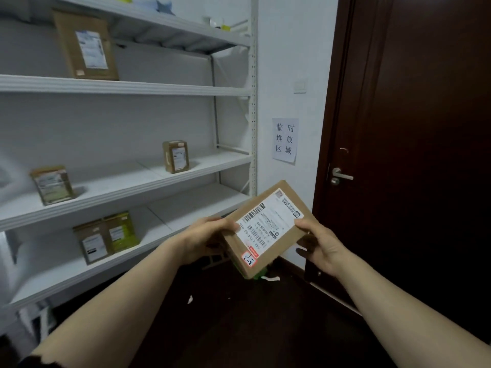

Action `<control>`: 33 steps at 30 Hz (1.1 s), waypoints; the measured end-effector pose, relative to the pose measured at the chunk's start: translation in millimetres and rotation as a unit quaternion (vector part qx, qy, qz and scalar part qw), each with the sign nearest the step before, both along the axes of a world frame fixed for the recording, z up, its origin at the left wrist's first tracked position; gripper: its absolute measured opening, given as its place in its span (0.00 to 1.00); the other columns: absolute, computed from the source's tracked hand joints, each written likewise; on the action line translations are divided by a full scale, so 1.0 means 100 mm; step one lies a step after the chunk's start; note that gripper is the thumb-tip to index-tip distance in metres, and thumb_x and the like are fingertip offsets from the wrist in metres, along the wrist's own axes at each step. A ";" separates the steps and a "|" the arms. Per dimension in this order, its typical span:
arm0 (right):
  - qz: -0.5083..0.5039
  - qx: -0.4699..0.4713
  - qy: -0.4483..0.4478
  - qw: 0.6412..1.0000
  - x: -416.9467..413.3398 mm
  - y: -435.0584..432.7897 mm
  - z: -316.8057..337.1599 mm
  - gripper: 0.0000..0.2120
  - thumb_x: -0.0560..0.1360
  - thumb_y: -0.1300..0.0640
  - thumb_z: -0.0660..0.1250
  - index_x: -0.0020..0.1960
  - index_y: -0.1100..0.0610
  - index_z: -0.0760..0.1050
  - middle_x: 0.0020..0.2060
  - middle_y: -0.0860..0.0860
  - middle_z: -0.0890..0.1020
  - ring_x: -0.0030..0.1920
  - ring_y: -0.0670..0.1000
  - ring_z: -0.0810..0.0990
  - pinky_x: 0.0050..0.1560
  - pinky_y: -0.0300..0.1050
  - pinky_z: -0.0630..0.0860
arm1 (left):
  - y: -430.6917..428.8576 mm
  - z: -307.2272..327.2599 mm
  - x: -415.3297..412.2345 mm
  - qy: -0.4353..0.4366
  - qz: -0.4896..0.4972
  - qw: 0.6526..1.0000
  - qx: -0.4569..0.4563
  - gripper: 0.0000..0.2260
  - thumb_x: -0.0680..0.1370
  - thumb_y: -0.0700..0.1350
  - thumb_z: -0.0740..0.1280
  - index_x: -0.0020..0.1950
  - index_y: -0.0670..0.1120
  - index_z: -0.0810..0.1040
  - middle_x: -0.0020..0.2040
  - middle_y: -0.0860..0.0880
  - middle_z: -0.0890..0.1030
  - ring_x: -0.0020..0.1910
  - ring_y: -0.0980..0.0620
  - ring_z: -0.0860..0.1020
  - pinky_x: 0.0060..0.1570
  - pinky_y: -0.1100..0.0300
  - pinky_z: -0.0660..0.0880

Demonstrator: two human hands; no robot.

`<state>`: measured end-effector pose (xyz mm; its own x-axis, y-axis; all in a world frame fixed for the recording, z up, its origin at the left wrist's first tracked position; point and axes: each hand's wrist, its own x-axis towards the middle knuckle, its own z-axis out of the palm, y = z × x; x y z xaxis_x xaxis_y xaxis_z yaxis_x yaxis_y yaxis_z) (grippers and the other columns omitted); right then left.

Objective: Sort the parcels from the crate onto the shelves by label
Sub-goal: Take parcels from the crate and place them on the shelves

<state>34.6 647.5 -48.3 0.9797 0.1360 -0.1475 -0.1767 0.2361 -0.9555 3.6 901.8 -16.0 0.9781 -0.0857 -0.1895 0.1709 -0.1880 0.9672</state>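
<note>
**Parcel held in both hands**

A flat brown parcel is gripped between the two hands. The left hand curls round its left edge and the right hand round its right edge, thumbs on the labelled top face. A red-edged sticker sits at the corner nearest the wrists. The shelves, bearing other parcels, stand left of and beyond the left hand.

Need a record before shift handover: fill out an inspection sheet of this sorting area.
surface: white shelving, several tiers.
job's things: held parcel, label up, handwritten sticker at its corner; four shelved parcels standing upright; green parcel beside the lowest.
clutter: paper scraps on dark floor.
grips: left hand and right hand hold opposite edges of the held parcel.
cables: nothing seen.
surroundings: dark door, paper sign on wall.
</note>
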 end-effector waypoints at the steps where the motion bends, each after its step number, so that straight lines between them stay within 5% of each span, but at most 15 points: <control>1: -0.008 -0.082 -0.020 0.996 0.02 0.00 -0.02 0.37 0.56 0.49 0.78 0.64 0.52 0.73 0.60 0.52 0.77 0.62 0.53 0.73 0.61 0.52 0.69 | 0.02 0.04 -0.01 -0.009 0.010 0.999 0.040 0.38 0.54 0.54 0.76 0.63 0.47 0.75 0.54 0.47 0.82 0.54 0.48 0.78 0.60 0.48 0.73; 3: -0.018 -0.274 -0.098 0.956 0.03 0.03 0.02 0.41 0.63 0.51 0.77 0.72 0.50 0.64 0.72 0.50 0.65 0.72 0.53 0.63 0.70 0.52 0.61 | 0.05 0.13 -0.02 -0.025 0.020 0.989 0.142 0.48 0.56 0.52 0.78 0.74 0.48 0.63 0.65 0.46 0.75 0.60 0.48 0.75 0.60 0.52 0.72; 6: 0.077 -0.464 -0.231 0.852 0.04 0.13 0.17 0.46 0.66 0.53 0.77 0.76 0.47 0.55 0.76 0.50 0.55 0.76 0.51 0.51 0.75 0.52 0.52 | -0.01 0.24 -0.03 -0.064 -0.030 0.951 0.301 0.48 0.65 0.43 0.78 0.78 0.42 0.53 0.73 0.45 0.66 0.68 0.48 0.69 0.64 0.62 0.66; 10: 0.235 -0.612 -0.270 0.705 -0.01 0.41 0.27 0.54 0.66 0.49 0.76 0.78 0.49 0.43 0.77 0.50 0.51 0.77 0.51 0.48 0.76 0.53 0.48 | -0.19 0.37 -0.04 -0.082 -0.102 0.923 0.362 0.37 0.65 0.40 0.79 0.68 0.46 0.63 0.61 0.49 0.74 0.62 0.51 0.73 0.59 0.65 0.70; 12: 0.271 -0.578 -0.243 0.730 -0.04 0.49 0.26 0.54 0.65 0.52 0.77 0.78 0.50 0.44 0.74 0.52 0.59 0.73 0.52 0.60 0.72 0.48 0.60 | -0.23 0.37 -0.03 -0.107 -0.112 0.922 0.354 0.31 0.64 0.38 0.79 0.60 0.49 0.65 0.54 0.51 0.76 0.56 0.51 0.75 0.53 0.65 0.72; 15: 0.252 -0.435 -0.197 0.842 -0.08 0.50 0.21 0.45 0.63 0.61 0.78 0.71 0.46 0.57 0.60 0.47 0.75 0.58 0.46 0.76 0.52 0.34 0.74 | -0.14 0.27 0.03 -0.123 -0.065 0.951 0.278 0.43 0.65 0.37 0.78 0.75 0.43 0.58 0.69 0.48 0.70 0.68 0.50 0.69 0.64 0.61 0.69; 17: 0.192 -0.331 -0.163 0.909 -0.05 0.47 0.14 0.38 0.63 0.65 0.77 0.66 0.48 0.64 0.52 0.47 0.80 0.50 0.46 0.81 0.45 0.35 0.77 | -0.03 0.17 0.04 -0.132 0.038 0.974 0.178 0.53 0.65 0.41 0.79 0.79 0.45 0.45 0.77 0.48 0.57 0.75 0.50 0.58 0.71 0.58 0.61; 20: 0.132 -0.203 -0.101 0.965 0.03 0.44 0.08 0.30 0.65 0.64 0.76 0.62 0.52 0.70 0.49 0.51 0.84 0.48 0.52 0.84 0.49 0.47 0.80 | 0.15 -0.06 0.02 -0.075 0.101 0.992 0.018 0.56 0.63 0.43 0.81 0.79 0.44 0.45 0.78 0.43 0.55 0.75 0.46 0.57 0.73 0.52 0.58; 23: 0.119 -0.093 -0.060 0.987 0.06 0.49 0.08 0.24 0.68 0.67 0.73 0.61 0.55 0.73 0.47 0.52 0.86 0.48 0.53 0.84 0.49 0.49 0.78 | 0.23 -0.29 0.00 0.013 0.039 0.999 -0.014 0.58 0.53 0.51 0.84 0.76 0.44 0.58 0.71 0.43 0.70 0.68 0.46 0.70 0.66 0.49 0.68; 26: 0.128 -0.055 -0.054 0.989 0.05 0.56 0.08 0.23 0.67 0.68 0.74 0.59 0.56 0.74 0.48 0.54 0.85 0.50 0.54 0.83 0.50 0.49 0.78 | 0.21 -0.36 0.00 0.032 -0.011 0.998 -0.049 0.55 0.55 0.49 0.84 0.76 0.45 0.59 0.60 0.49 0.81 0.62 0.48 0.77 0.66 0.47 0.69; 33: 0.151 -0.015 -0.060 0.987 0.06 0.65 0.05 0.33 0.57 0.64 0.76 0.61 0.55 0.73 0.49 0.56 0.85 0.52 0.57 0.83 0.58 0.58 0.77 | 0.31 -0.37 0.01 0.023 -0.013 0.998 -0.061 0.53 0.57 0.44 0.83 0.76 0.41 0.59 0.58 0.49 0.82 0.58 0.49 0.80 0.62 0.46 0.74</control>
